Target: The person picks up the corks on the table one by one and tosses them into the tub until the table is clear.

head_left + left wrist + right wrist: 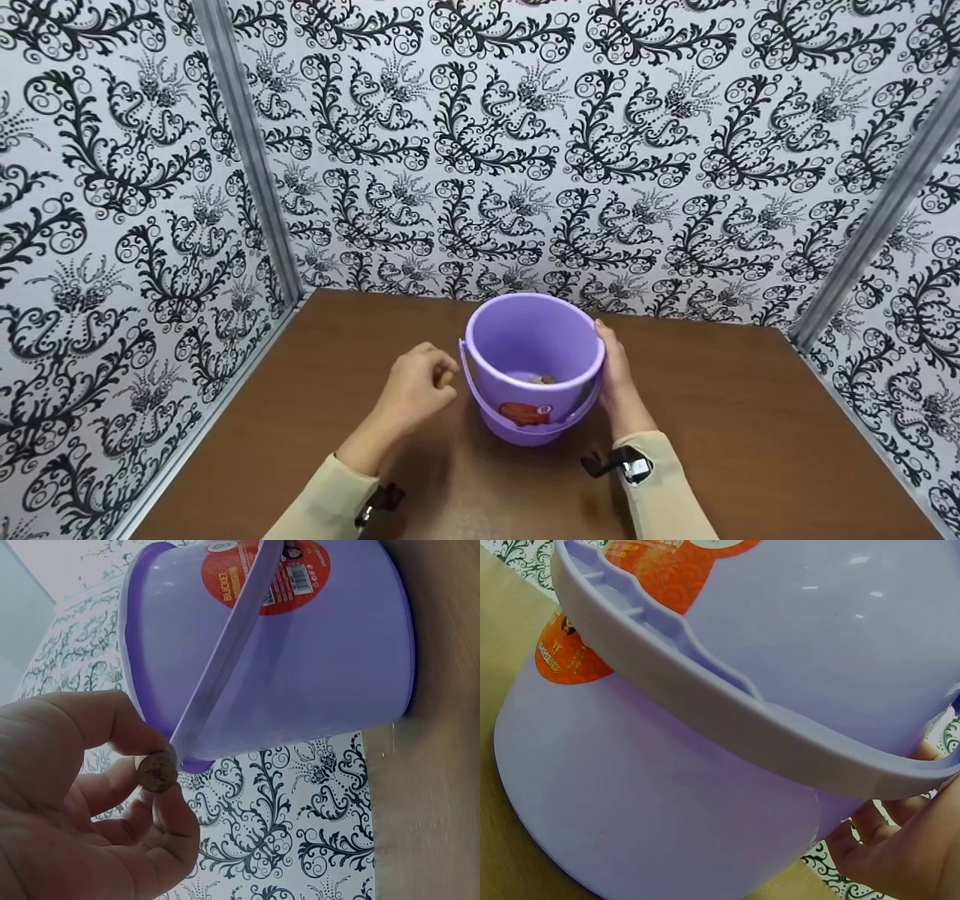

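A purple bucket [536,409] stands upright on the table, its handle hanging down across the front below an orange-red label. At its left side, my left hand [416,382] pinches a small brown cork [157,772] between thumb and fingers, outside the rim. The round end of the cork faces the left wrist camera. My right hand [616,375] holds the bucket's right side, with fingers [866,832] round the outer wall behind the handle [780,739]. A few brown pieces [541,380] lie on the bucket's floor, partly hidden by the front wall.
The brown wooden table [720,420] spreads out on both sides of the bucket. White walls [495,150] with black scroll patterns enclose the back and sides, with grey strips at the corners. Each wrist carries a black strap [630,463].
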The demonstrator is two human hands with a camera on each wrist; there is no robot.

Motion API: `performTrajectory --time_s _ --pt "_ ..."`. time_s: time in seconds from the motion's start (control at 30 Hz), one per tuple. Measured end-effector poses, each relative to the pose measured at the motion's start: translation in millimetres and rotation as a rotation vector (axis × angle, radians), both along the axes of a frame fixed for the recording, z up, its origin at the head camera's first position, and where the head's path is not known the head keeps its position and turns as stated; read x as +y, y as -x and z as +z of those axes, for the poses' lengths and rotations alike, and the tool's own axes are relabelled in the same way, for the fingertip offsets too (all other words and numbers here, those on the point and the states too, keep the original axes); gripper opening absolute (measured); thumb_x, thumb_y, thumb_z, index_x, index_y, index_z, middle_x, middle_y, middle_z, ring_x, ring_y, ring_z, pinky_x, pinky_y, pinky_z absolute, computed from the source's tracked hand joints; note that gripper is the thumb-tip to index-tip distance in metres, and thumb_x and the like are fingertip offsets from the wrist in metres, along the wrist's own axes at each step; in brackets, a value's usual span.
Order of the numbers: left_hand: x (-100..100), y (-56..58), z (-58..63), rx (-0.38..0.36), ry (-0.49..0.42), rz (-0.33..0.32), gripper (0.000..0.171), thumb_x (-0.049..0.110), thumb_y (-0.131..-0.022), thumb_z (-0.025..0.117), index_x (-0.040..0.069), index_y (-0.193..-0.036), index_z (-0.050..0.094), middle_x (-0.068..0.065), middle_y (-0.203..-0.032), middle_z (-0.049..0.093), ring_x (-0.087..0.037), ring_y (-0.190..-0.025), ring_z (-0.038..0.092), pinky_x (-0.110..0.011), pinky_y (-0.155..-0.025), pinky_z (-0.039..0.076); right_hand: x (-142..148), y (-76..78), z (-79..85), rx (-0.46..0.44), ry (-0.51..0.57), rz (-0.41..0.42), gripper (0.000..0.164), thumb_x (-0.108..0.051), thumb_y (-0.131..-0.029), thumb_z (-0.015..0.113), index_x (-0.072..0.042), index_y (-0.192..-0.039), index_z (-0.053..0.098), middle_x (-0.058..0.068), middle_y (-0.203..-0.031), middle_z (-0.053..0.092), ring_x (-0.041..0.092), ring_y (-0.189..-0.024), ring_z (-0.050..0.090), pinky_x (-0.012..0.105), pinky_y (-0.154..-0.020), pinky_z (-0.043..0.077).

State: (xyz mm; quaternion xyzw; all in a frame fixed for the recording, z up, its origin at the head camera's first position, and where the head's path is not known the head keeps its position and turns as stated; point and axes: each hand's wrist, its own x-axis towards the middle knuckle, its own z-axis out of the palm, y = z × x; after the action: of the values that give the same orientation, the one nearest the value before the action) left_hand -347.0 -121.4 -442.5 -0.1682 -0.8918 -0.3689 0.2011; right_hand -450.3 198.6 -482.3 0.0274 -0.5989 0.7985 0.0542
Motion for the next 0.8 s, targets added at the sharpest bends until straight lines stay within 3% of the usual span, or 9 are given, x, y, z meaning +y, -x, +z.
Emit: performTrajectory --time_s 0.43,0.6,0.8 --pt "8 1.7 0.3 0.071 -0.115 0.007 0.023 -0.004 -0.069 0.069 0.009 -0.087 0.075 0.004 -0.083 0.058 -0.007 -0.074 0.054 -0.020 -0.066 0.050 -1 -1.1 -0.6 -0.010 -0.004 -0.017 0.052 -0.040 -0.112 0.039 -0.005 -0.133 0.070 0.002 -0.112 0.075 0.021 -0.104 0.068 0.033 -0.095 0.054" --pt "13 4.8 2.6 0.097 -0.169 0.036 0.024 -0.006 -0.069 0.068 0.009 -0.086 0.076 0.003 -0.083 0.058 -0.006 -0.074 0.053 -0.019 -0.066 0.049 -2 -1.6 -1.8 0.005 0.009 -0.007 0.047 -0.036 -0.112 0.039 -0.008 -0.131 0.071 0.001 -0.112 0.075 0.020 -0.104 0.067 0.033 -0.095 0.054" --pt "19 8.0 6.6 0.137 -0.197 0.026 0.024 -0.008 -0.069 0.066 0.009 -0.084 0.075 0.002 -0.083 0.058 -0.006 -0.073 0.052 -0.018 -0.064 0.048 0 -0.1 -3.9 0.019 0.001 -0.028 0.044 -0.035 -0.111 0.040 -0.011 -0.129 0.073 -0.002 -0.111 0.074 0.018 -0.104 0.067 0.031 -0.095 0.053"
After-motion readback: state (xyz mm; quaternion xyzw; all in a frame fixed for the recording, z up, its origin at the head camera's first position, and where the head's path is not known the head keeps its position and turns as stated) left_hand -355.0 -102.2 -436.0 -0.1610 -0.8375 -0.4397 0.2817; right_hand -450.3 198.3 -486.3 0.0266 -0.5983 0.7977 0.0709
